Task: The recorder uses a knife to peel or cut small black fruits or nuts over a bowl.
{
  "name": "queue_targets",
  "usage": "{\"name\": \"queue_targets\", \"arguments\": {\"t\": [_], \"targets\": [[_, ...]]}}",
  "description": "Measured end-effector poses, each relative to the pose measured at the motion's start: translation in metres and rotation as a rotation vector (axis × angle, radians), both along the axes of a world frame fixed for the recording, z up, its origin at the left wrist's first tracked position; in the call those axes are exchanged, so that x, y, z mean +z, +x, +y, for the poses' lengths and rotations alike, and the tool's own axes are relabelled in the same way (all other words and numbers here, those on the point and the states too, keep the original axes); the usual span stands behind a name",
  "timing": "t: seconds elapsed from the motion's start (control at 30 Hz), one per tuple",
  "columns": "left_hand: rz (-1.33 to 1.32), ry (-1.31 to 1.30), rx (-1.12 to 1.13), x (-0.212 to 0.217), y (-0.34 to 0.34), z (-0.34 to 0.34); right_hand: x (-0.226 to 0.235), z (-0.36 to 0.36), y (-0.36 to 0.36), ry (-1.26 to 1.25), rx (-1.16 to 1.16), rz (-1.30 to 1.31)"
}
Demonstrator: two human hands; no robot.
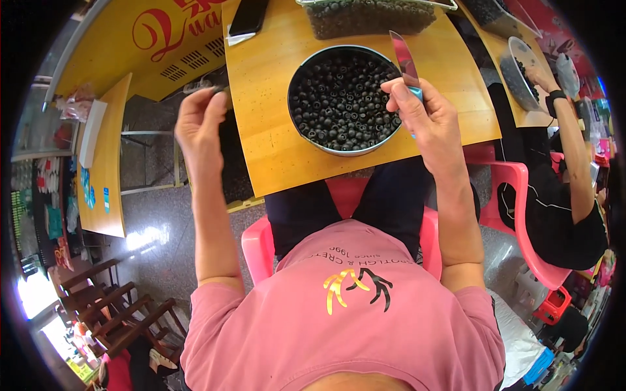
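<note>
My right hand [424, 117] grips a small knife [405, 62] by its light blue handle, with the blade pointing up and away from me. It is over the right rim of a round metal bowl [344, 152]. Dark round berries [342, 98], like blueberries, fill the bowl. Out past the table's left edge is my left hand [202, 124], its thumb and fingertips pinched together. A small dark spot shows at those fingertips, too small to name.
A clear plastic tub [372, 23] of the same berries stands behind the bowl on the wooden table [274, 156]. A black phone [249, 16] lies at the back left. On the right, another person's hand [541, 78] reaches into a plastic container [515, 75]. Pink chairs [515, 215] stand around.
</note>
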State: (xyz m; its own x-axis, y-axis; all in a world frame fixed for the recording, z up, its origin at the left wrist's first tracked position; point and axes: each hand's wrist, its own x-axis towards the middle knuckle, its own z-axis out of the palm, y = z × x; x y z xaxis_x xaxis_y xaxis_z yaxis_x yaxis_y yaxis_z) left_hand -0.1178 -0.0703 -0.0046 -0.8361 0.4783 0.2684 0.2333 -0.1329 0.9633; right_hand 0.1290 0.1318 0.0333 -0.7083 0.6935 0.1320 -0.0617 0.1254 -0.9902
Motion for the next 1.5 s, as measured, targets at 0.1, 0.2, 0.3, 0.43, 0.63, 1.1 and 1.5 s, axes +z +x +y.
{"name": "queue_targets", "arguments": {"t": [0.1, 0.2, 0.3, 0.43, 0.63, 1.1, 1.5], "targets": [[0.203, -0.22, 0.155, -0.017, -0.027, -0.032, -0.006, 0.005, 0.001, 0.008, -0.007, -0.006], [0.441, -0.364, 0.128, -0.004, -0.014, -0.031, -0.01, 0.006, 0.0, 0.012, -0.002, -0.021], [0.421, -0.354, -0.26, 0.014, 0.009, 0.002, -0.013, 0.004, 0.001, 0.048, -0.003, -0.045], [0.779, -0.48, -0.724, 0.04, 0.043, 0.054, -0.008, -0.001, 0.001, 0.049, -0.003, -0.046], [1.145, -0.939, -0.914, 0.02, 0.052, 0.098, -0.007, 0.0, 0.01, 0.036, -0.02, -0.029], [0.068, -0.185, -0.757, 0.03, 0.065, 0.084, -0.014, -0.01, -0.01, -0.122, 0.061, -0.005], [-0.239, 0.034, -0.698, 0.029, 0.093, 0.084, -0.005, -0.014, -0.011, -0.462, 0.145, 0.113]]}}
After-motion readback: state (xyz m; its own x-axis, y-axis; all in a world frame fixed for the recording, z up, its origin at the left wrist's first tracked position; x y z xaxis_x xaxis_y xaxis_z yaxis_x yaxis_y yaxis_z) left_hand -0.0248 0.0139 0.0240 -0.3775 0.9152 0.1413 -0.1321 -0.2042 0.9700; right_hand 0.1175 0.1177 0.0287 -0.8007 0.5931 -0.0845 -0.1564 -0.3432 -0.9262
